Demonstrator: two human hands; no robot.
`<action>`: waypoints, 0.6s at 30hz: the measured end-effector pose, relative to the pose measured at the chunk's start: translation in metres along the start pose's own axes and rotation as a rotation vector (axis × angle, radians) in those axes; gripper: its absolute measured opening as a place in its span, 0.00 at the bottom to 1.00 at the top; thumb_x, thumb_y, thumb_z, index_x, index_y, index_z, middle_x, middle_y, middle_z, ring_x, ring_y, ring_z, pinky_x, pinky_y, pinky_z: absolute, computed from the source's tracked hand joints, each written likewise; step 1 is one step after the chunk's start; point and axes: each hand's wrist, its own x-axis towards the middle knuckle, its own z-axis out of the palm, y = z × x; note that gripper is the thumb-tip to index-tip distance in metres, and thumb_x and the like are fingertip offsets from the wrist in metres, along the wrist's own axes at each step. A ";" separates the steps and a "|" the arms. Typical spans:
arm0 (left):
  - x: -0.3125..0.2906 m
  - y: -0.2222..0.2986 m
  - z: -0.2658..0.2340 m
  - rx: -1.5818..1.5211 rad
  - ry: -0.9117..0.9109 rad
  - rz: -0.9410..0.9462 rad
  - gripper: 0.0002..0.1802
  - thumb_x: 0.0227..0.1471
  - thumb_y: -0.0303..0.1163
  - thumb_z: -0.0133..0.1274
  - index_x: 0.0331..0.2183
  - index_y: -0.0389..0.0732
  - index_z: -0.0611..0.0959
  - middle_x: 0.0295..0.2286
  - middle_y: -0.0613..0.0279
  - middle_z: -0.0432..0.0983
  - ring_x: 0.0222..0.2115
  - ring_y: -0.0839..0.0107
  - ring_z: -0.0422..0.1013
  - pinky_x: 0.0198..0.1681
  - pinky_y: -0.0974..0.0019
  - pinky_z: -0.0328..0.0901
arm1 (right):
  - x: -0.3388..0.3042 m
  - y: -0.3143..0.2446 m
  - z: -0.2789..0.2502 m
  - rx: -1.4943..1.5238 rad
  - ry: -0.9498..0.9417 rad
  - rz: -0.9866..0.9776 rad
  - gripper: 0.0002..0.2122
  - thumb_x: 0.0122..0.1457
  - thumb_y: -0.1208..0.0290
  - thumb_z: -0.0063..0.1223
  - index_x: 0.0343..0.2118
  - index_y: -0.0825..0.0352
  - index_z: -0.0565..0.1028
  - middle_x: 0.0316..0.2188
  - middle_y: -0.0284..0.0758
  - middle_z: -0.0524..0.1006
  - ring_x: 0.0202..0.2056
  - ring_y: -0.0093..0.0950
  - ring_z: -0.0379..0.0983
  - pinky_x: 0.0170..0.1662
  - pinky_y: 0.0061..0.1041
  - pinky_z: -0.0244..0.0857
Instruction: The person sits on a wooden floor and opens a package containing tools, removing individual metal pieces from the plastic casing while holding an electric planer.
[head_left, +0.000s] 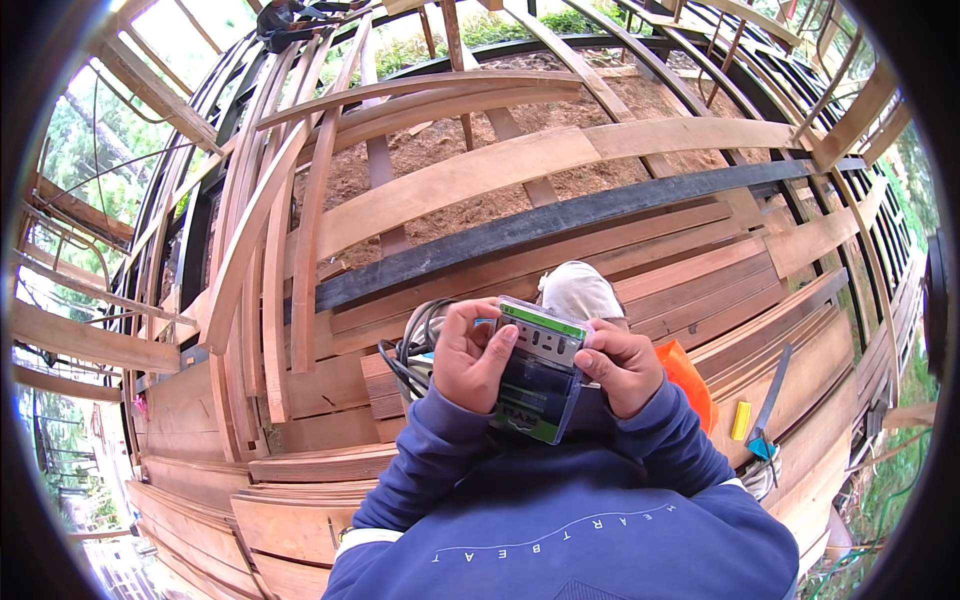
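In front of my chest, both hands hold a flat clear plastic case point(540, 385) with a green-edged pale label across its top and another green strip at its lower end. Its contents look dark and cannot be made out. My left hand point(474, 358) grips the upper left side, the thumb lying on the front. On the opposite edge, my right hand point(624, 372) pinches the upper right corner between thumb and fingers. The case tilts slightly, its top away from me. A light-coloured trouser knee point(580, 290) shows just beyond it.
Black cable point(405, 365) lies coiled beside my left hand. To my right are an orange item point(688, 388), a yellow block point(741, 420) and a saw-like blade point(774, 395) with a teal handle. Stacked planks point(700, 285), a black beam point(540, 222) and open framing surround me; another person point(285, 25) is far left.
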 end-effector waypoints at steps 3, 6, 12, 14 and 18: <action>-0.001 0.016 -0.002 0.542 -0.063 0.207 0.23 0.52 0.33 0.59 0.46 0.33 0.72 0.47 0.46 0.70 0.44 0.61 0.70 0.51 0.63 0.64 | -0.001 -0.008 0.011 -0.074 0.064 -0.074 0.07 0.59 0.76 0.56 0.35 0.75 0.77 0.35 0.33 0.74 0.34 0.19 0.69 0.38 0.17 0.63; -0.005 0.034 0.000 0.908 -0.212 0.362 0.43 0.44 0.50 0.64 0.51 0.27 0.70 0.51 0.38 0.66 0.51 0.45 0.66 0.56 0.54 0.60 | -0.003 -0.011 0.019 -0.113 0.086 -0.102 0.06 0.58 0.77 0.56 0.34 0.75 0.77 0.34 0.33 0.74 0.32 0.19 0.69 0.35 0.16 0.63; -0.009 0.038 0.003 0.919 -0.221 0.318 0.45 0.41 0.53 0.65 0.50 0.26 0.71 0.49 0.34 0.68 0.51 0.45 0.68 0.55 0.56 0.63 | -0.002 -0.006 0.024 -0.237 0.059 -0.200 0.04 0.58 0.79 0.55 0.33 0.75 0.77 0.31 0.34 0.73 0.30 0.19 0.69 0.32 0.16 0.62; -0.007 0.040 0.002 0.955 -0.196 0.355 0.42 0.41 0.52 0.65 0.47 0.27 0.74 0.46 0.34 0.71 0.48 0.45 0.71 0.52 0.56 0.65 | -0.005 -0.011 0.027 -0.171 0.072 -0.100 0.04 0.57 0.80 0.56 0.32 0.75 0.76 0.30 0.34 0.73 0.29 0.20 0.69 0.32 0.18 0.63; -0.004 0.045 0.003 1.024 -0.147 0.520 0.28 0.43 0.41 0.64 0.40 0.29 0.79 0.41 0.40 0.76 0.44 0.48 0.74 0.48 0.57 0.69 | -0.003 -0.006 0.027 -0.308 0.097 -0.147 0.03 0.56 0.79 0.57 0.31 0.73 0.76 0.29 0.34 0.73 0.28 0.21 0.69 0.31 0.19 0.63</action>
